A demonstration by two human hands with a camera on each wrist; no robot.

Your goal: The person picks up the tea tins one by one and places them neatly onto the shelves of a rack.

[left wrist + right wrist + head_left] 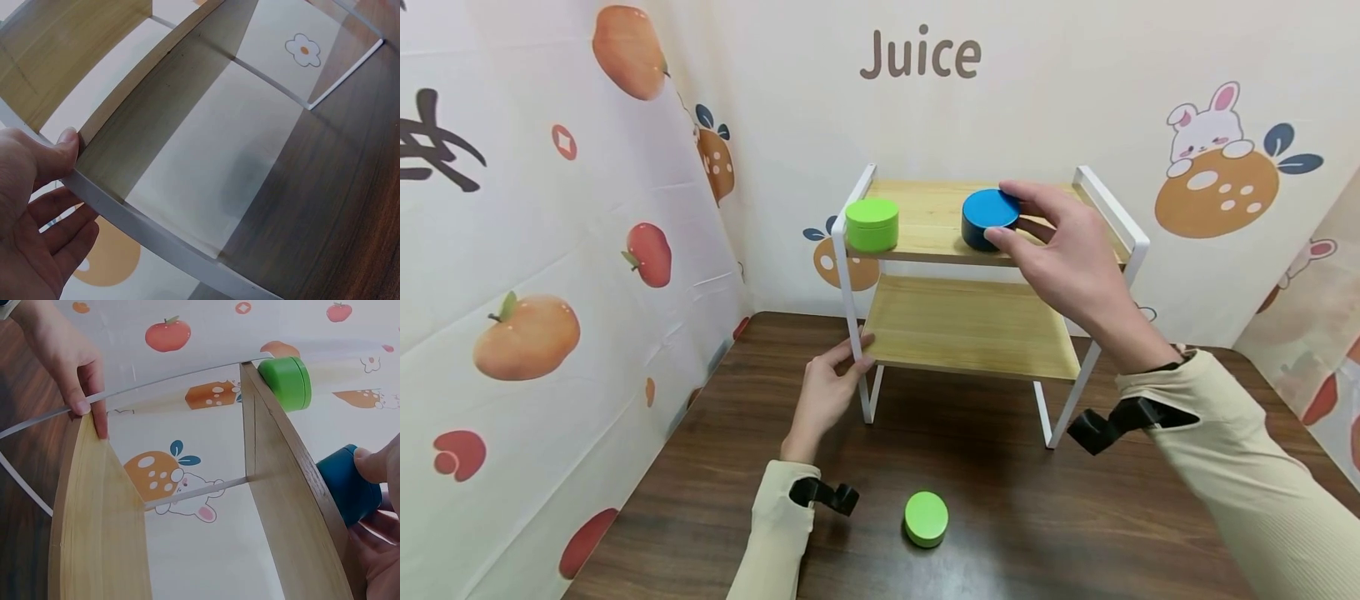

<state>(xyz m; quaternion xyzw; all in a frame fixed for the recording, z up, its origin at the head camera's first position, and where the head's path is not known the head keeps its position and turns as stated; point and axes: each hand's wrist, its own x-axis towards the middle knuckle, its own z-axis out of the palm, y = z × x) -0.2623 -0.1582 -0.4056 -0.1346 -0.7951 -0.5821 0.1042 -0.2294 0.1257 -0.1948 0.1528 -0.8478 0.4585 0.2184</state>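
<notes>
A two-tier shelf with wooden boards [970, 325] and a white metal frame stands on the table. My right hand [1063, 250] holds a round blue tin [989, 218] between thumb and fingers at the top board's front edge. Left of it on the same board sits a green tin [872, 225], its lid on. My left hand [827, 392] pinches the left frame leg at the lower board's front corner. In the left wrist view, the thumb of that hand [37, 187] presses on the board's end while the other fingers lie behind the white bar.
On the brown wooden table [1000, 517] a smaller green round piece [926, 518] lies in front of the shelf. Printed cloth [775, 100] with fruit and rabbit pictures hangs behind the shelf and along both sides. Black wrist mounts [823, 495] sit on both forearms.
</notes>
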